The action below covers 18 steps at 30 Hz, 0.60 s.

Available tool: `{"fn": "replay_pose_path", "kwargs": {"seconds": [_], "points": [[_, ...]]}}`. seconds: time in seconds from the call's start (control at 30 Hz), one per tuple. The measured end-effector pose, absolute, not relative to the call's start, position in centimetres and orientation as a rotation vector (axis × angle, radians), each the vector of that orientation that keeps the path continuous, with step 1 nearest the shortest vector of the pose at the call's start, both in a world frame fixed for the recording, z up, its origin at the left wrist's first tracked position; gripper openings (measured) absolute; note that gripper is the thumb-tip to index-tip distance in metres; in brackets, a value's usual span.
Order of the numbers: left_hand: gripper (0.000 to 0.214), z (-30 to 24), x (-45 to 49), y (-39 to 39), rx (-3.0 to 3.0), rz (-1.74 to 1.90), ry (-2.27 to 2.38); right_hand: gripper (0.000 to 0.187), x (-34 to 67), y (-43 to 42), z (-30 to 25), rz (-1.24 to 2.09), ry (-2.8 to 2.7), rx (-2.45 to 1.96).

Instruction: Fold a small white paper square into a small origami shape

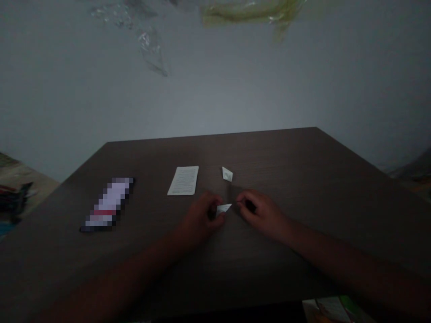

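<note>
"Grey wall (235, 85) at the back, dimly lit, with yellow tape (247, 14) and crinkled clear plastic (148, 42) stuck near the top. What stands against it?"

"A dark wood-grain table (286, 157), with two bare forearms reaching over it from the near side."

"And the left hand (198, 218)?"

"It pinches a small folded paper triangle (222, 209) between thumb and fingers, near the middle of the table. One point of the triangle sticks out to the right."

"Is the right hand (266, 214) on it too?"

"No, it sits just beside that point, a little apart. Thumb and forefinger curl toward each other; I can't tell whether the tips meet or hold anything."

"What else lies around?"

"Beyond the hands, a second folded paper piece (227, 174), roughly kite-shaped. Left of that, a rectangle of printed paper (184, 181), its lines too small to read. Farther left, a phone (109, 202), lying at a slant, its screen blurred into blocks."

"And at the bottom edge?"

"Toward the right, part of a colourful printed sheet (325, 310), below the table's near edge."
</note>
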<state>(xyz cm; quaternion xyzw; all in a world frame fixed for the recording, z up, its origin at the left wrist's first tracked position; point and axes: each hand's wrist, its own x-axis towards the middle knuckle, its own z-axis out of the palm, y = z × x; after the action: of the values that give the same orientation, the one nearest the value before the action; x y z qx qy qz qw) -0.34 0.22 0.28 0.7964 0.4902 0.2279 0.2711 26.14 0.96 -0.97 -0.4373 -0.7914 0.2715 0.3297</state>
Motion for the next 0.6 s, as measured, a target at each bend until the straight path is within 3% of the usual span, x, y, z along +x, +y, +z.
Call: {"fn": "replay_pose_path", "kwargs": {"seconds": [0.2,0.6], "points": [[0.020,-0.1,-0.4,0.5,2.037,0.792,1.267,0.007,25.5,0.3,-1.0,0.824,-2.048,-1.032],[0.023,-0.7,0.1,0.0,2.112,0.714,1.205,0.009,25.2,0.5,-2.0,1.016,-1.897,-0.948]]}}
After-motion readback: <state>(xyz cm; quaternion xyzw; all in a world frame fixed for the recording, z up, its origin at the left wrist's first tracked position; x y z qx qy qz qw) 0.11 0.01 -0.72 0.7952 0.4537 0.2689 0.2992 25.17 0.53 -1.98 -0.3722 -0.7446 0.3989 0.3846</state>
